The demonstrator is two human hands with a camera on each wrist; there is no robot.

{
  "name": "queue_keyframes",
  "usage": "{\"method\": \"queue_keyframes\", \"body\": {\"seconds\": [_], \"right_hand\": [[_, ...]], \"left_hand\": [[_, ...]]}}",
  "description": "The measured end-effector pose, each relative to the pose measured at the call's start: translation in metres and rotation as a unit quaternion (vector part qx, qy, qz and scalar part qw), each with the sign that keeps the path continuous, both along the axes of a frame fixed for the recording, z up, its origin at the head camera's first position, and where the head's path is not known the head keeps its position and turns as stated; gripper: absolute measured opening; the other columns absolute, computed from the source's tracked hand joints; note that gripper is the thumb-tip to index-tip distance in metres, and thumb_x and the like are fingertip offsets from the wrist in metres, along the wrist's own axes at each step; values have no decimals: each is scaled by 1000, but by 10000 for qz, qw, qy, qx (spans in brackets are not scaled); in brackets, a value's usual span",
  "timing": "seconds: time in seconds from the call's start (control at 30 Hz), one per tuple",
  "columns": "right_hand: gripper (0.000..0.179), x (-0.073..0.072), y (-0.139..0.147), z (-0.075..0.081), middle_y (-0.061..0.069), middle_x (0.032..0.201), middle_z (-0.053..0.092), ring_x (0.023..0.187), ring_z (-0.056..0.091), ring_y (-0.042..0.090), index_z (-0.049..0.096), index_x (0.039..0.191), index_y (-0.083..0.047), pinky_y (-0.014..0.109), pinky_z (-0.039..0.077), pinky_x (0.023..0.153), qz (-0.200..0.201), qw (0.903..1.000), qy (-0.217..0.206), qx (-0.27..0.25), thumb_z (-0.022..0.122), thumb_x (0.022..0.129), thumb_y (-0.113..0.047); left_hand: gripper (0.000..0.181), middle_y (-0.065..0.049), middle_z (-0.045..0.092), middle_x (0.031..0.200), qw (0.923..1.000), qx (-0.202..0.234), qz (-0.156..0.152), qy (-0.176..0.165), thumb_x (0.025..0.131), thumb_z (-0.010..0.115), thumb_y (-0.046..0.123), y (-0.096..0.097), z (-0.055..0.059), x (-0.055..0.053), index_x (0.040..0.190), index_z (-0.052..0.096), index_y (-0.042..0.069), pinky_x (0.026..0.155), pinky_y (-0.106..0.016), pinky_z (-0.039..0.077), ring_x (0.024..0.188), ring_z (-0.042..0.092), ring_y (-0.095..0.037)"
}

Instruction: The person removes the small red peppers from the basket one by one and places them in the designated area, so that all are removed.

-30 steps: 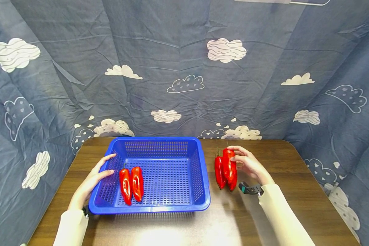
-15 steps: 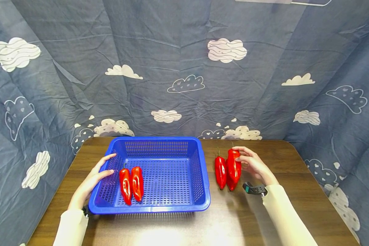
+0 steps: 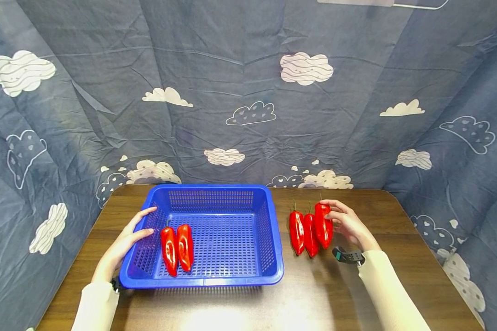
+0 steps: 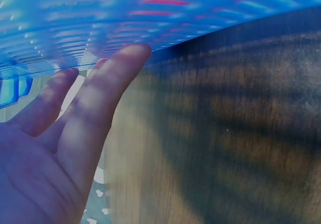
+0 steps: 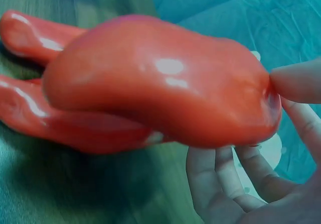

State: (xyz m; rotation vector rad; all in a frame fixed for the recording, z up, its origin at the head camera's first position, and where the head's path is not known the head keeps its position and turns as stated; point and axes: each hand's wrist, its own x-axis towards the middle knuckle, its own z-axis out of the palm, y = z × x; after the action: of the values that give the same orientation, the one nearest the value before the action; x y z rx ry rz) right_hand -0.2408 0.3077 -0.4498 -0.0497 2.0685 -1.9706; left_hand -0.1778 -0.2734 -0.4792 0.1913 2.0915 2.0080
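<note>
My right hand (image 3: 348, 223) pinches a long red pepper (image 3: 323, 226) near its stem end, thumb and fingers on either side. In the right wrist view that pepper (image 5: 165, 83) fills the middle, overlapping two others behind it. Those two red peppers, one at the left (image 3: 297, 232) and one in the middle (image 3: 310, 235), lie side by side on the table. My left hand (image 3: 122, 246) rests at the left rim of a blue perforated basket (image 3: 203, 281), fingers extended. Two more red peppers, one (image 3: 169, 250) beside the other (image 3: 185, 247), lie inside it at the left.
The basket stands on a brown wooden table (image 3: 372, 220), left of the loose peppers. A dark cloth with white cloud prints (image 3: 248, 69) hangs behind the table and along both sides. Bright glare lies on the table's front middle.
My right hand has carried the pepper rightward, from over the other loose peppers to the right of them. The middle pepper now shows more fully. My left hand and the basket have stayed put.
</note>
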Motion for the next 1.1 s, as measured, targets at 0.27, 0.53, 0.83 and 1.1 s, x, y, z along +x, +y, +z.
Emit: {"method": "queue_keyframes", "body": {"seconds": [0.27, 0.53, 0.83, 1.1], "right_hand": [[38, 0, 11, -9, -2, 102, 58, 84, 61, 13, 57, 126, -17, 37, 51, 75, -62, 9999, -51, 118, 47, 94, 0], [39, 1, 17, -19, -1, 106, 57, 84, 62, 12, 60, 122, -24, 34, 51, 73, -180, 9996, -95, 189, 48, 94, 0], [40, 3, 22, -30, 1, 107, 57, 84, 62, 11, 56, 129, -11, 34, 51, 73, -305, 9986, -120, 406, 50, 92, 1], [40, 1, 22, -38, 4, 106, 54, 82, 60, 12, 57, 127, -13, 33, 51, 72, -267, 9981, -150, 542, 50, 90, 1]], "left_hand": [[56, -28, 27, 142, 10000, 7, -7, 20, 99, 47, 12, 0, 0, 0, 150, 25, 22, 77, -48, 53, 106, 57, -28], [56, -27, 28, 141, 10000, 12, 22, -56, 99, 47, 12, -2, -2, -2, 149, 25, 23, 77, -50, 52, 104, 57, -32], [57, -27, 28, 141, 10000, -2, 26, -70, 99, 46, 12, -2, -2, -3, 150, 24, 23, 77, -50, 52, 104, 57, -33], [56, -27, 29, 139, 10000, -16, 9, 34, 99, 47, 12, 0, -1, -1, 149, 25, 21, 77, -48, 52, 105, 57, -29]]}}
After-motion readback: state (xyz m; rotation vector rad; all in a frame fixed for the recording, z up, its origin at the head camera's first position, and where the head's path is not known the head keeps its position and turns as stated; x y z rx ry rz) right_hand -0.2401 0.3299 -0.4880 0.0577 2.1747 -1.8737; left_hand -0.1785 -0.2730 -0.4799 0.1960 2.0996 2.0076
